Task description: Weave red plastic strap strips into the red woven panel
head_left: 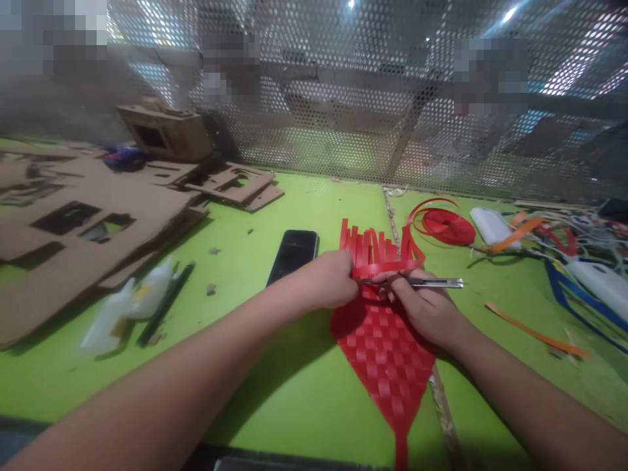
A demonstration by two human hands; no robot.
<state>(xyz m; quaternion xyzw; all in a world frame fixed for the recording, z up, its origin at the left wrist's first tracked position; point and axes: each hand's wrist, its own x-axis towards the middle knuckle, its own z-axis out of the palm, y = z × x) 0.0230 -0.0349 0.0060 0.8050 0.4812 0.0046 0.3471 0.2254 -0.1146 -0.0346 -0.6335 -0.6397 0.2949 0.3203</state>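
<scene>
A woven red strip piece lies on the green table, pointed at its lower end with one strip trailing toward me. Loose strip ends stand up along its far edge. My left hand is closed at the upper left of the weave, gripping a red strip that runs across it. Between the fingers of my right hand is a slim metal craft knife, lying sideways over the weave with its tip toward my left hand. My fingers partly hide the knife and the crossing strip.
A black phone lies behind my left forearm. Cut cardboard, glue bottles and a dark pen-like stick are at left. A red strip roll, an orange strip and tangled cables lie right. Perforated mesh stands behind.
</scene>
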